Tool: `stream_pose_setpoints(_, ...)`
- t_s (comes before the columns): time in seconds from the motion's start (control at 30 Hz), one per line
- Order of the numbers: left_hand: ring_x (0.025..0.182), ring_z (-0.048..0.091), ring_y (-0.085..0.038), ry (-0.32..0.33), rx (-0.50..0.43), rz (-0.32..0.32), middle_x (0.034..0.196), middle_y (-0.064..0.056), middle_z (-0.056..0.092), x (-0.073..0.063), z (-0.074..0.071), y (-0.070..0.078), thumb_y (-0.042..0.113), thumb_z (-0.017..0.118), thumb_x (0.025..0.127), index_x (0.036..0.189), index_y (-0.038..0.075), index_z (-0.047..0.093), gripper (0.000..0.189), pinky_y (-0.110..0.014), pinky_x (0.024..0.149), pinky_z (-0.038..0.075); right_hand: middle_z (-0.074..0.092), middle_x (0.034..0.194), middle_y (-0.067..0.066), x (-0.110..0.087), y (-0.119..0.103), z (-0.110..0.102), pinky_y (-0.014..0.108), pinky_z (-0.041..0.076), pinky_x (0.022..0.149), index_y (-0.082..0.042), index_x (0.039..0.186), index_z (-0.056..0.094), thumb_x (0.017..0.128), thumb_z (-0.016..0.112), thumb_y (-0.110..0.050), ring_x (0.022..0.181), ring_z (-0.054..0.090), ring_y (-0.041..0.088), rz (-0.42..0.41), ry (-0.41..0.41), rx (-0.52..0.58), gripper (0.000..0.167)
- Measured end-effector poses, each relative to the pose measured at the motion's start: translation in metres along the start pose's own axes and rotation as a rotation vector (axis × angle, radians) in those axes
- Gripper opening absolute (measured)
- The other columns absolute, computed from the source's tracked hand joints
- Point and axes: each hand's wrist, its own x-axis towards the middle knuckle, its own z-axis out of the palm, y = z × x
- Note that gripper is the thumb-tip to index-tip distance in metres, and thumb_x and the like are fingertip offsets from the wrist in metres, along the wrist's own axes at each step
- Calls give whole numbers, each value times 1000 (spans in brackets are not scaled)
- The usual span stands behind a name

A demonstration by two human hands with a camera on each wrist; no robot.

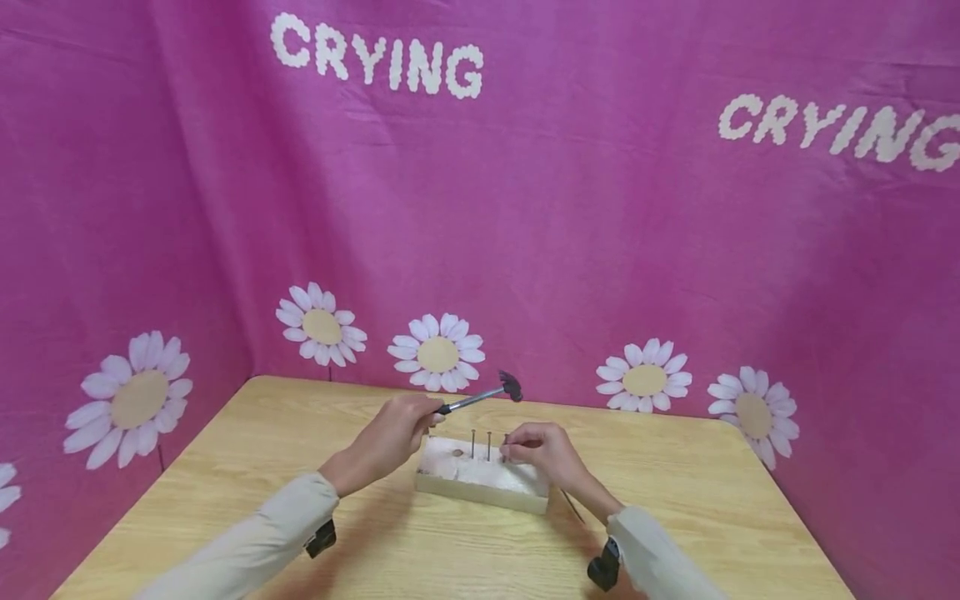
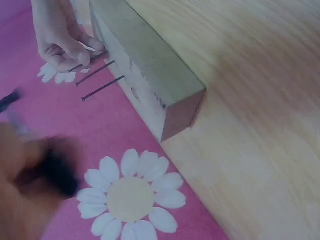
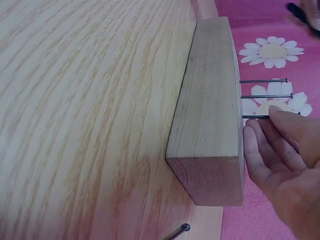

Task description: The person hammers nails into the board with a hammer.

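Note:
My left hand [image 1: 396, 427] grips the dark handle of a claw hammer [image 1: 478, 398], raised over the left end of a wooden block [image 1: 480, 493]. Two nails [image 1: 489, 447] stand upright in the block's top face. A third nail [image 3: 256, 117], to the right of those two, is pinched between the thumb and fingers of my right hand [image 1: 542, 450], its point at the wood. In the left wrist view the left hand [image 2: 30, 185] and the hammer handle [image 2: 57, 170] are blurred.
Another nail [image 3: 184, 228] lies on the wooden table [image 1: 360, 533] just right of the block. A knot mark [image 1: 457, 452] shows on the block's top, left of the nails. Behind the table hangs a pink cloth [image 1: 540, 250] with daisies and lettering.

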Motion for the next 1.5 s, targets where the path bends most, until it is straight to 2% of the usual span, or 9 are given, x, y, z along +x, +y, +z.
stream_pose_setpoints(0.13,68,48,-6,-128,23,-31,72,-2,61,-1,0,0,-5,69,97,87,2,70,12,-22,62,46,77,99,21,1,2,1,20,57,76,6,101,77,96,74,-3,84,72,13,-7,-5,5,11)
stream_pose_setpoints(0.3,68,51,-6,-3,-57,-59,74,1,60,1,-3,1,-3,66,99,94,2,71,9,-22,61,49,78,98,18,1,2,1,20,57,76,4,101,77,97,74,-5,83,73,13,12,-13,3,10)
stream_pose_setpoints(0.37,68,52,-6,7,-70,-66,74,1,60,3,-6,1,-3,66,100,93,2,71,9,-22,59,49,77,99,19,2,2,1,20,57,77,4,102,77,97,74,-5,84,73,14,11,-16,5,10)
stream_pose_setpoints(0.57,66,47,-7,-200,15,-82,70,0,60,-1,-7,-1,-7,68,96,86,0,72,13,-21,60,43,77,98,20,3,1,0,19,56,75,4,100,77,96,74,-5,83,72,15,13,-4,8,10)
stream_pose_setpoints(0.77,66,49,-6,-39,-98,-104,72,-3,60,-2,-5,0,-3,65,100,86,3,69,15,-21,56,45,77,99,20,3,0,1,21,57,75,4,101,77,97,73,-6,84,73,18,-21,-14,-32,11)
stream_pose_setpoints(1.0,65,46,-6,-203,-13,-91,69,0,58,-1,-5,-1,-7,66,97,84,1,70,16,-22,59,42,78,97,16,4,1,1,21,57,75,2,100,78,96,74,-5,81,72,12,1,4,-26,9)
stream_pose_setpoints(1.23,66,50,-6,-41,-96,-90,73,0,58,4,-9,5,-1,65,101,91,2,69,11,-22,58,47,78,99,19,2,1,2,22,58,76,4,102,77,97,73,-4,84,74,18,-13,-11,-15,10)
stream_pose_setpoints(1.43,66,47,-5,-264,-99,-109,70,2,58,1,-4,2,-5,66,99,87,-1,71,14,-20,59,42,76,98,25,1,-5,0,23,58,74,9,100,75,96,72,0,82,73,22,-13,-1,-11,10)
stream_pose_setpoints(1.5,65,47,-4,-258,-110,-114,70,1,59,-1,-2,1,-5,65,100,85,0,71,16,-20,58,42,76,99,25,1,-5,-1,23,58,73,9,100,75,97,72,0,82,72,22,-14,-4,-13,11)
